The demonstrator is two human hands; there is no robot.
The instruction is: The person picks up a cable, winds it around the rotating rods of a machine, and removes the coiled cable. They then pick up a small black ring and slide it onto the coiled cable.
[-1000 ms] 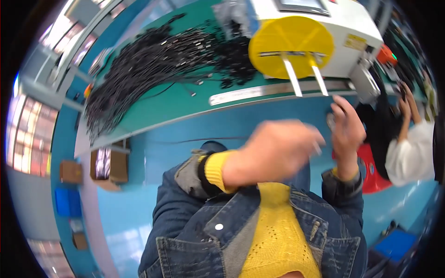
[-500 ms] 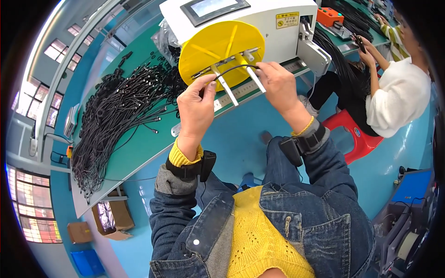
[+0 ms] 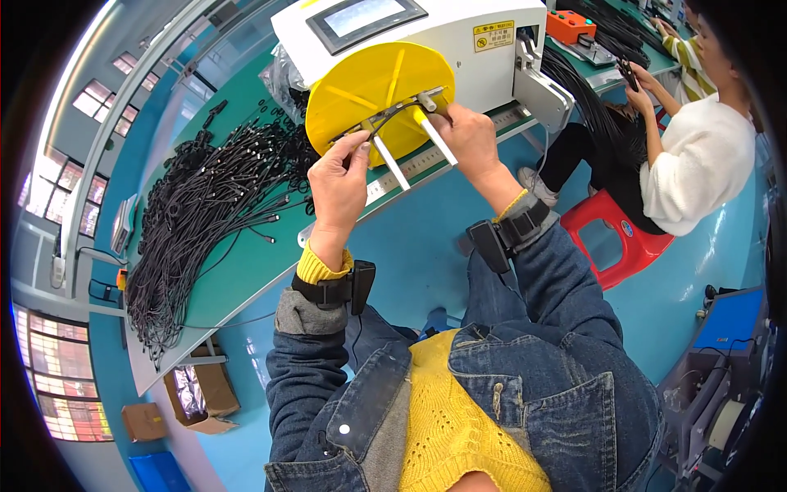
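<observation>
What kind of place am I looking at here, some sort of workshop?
Most likely a factory floor for cable assembly. A long green workbench holds a big pile of black cables, a white machine with a yellow winding disc stands at it, and another worker sits nearby.

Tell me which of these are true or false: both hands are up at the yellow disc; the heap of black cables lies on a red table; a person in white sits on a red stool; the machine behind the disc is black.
1. Both hands are at the yellow disc. True: the left hand and right hand pinch a thin black cable by its white pegs.
2. The black cables lie on a red table. False: the table is green.
3. A person in white sits on a red stool. True.
4. The machine is black. False: it is white.
</observation>
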